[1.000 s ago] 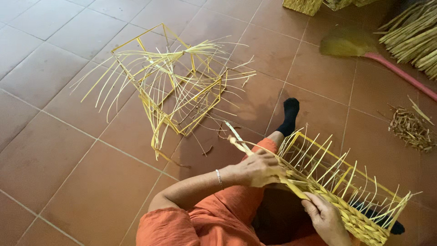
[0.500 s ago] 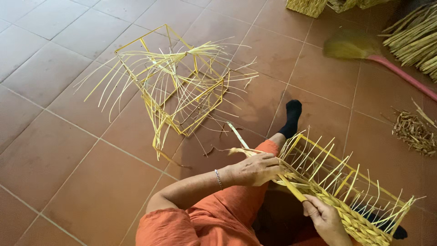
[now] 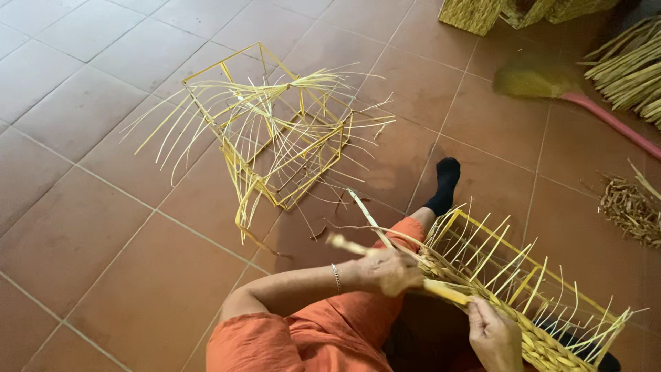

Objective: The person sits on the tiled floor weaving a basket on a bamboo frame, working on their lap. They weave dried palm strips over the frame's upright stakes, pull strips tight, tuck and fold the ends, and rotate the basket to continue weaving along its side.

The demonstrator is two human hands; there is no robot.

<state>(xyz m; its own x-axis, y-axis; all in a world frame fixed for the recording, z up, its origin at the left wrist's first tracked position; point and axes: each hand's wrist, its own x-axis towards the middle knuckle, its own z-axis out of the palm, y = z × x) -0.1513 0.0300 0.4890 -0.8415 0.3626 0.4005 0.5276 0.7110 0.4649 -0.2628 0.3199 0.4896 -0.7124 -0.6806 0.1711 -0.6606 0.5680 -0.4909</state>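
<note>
- Sitting on a floor of reddish-brown tiles (image 3: 82, 227), a person in orange clothing works a half-woven basket (image 3: 523, 303) that lies tilted across the lap and legs, its loose yellow stakes fanning upward and to the right.
- The left hand (image 3: 389, 271) is curled into a loose fist at the basket's near left corner, fingers closed around a pale strip (image 3: 358, 246) whose free end sticks out to the left of the knuckles, blurred.
- Another thin strip rises up and left from just behind that hand.
- A thin bracelet (image 3: 336, 277) circles the left wrist.
- The right hand (image 3: 494, 336) rests lower on the basket's woven edge, fingers pressed together on the plaited band; whether the thumb pinches a strand I cannot tell.
- Between the two hands runs a broad yellow strand (image 3: 444, 291), touching the left fist at one end and reaching the right fingers at the other.
- A foot in a black sock (image 3: 444, 184) points away just beyond the basket's far corner.
- Farther off on the tiles stands a bare wire frame (image 3: 275, 138) with loose strips draped over it, well apart from both hands.
- At the upper right lie a broom with a pink handle (image 3: 606, 117), a bundle of pale reeds (image 3: 630, 65) and a heap of brown scraps (image 3: 630, 207).
</note>
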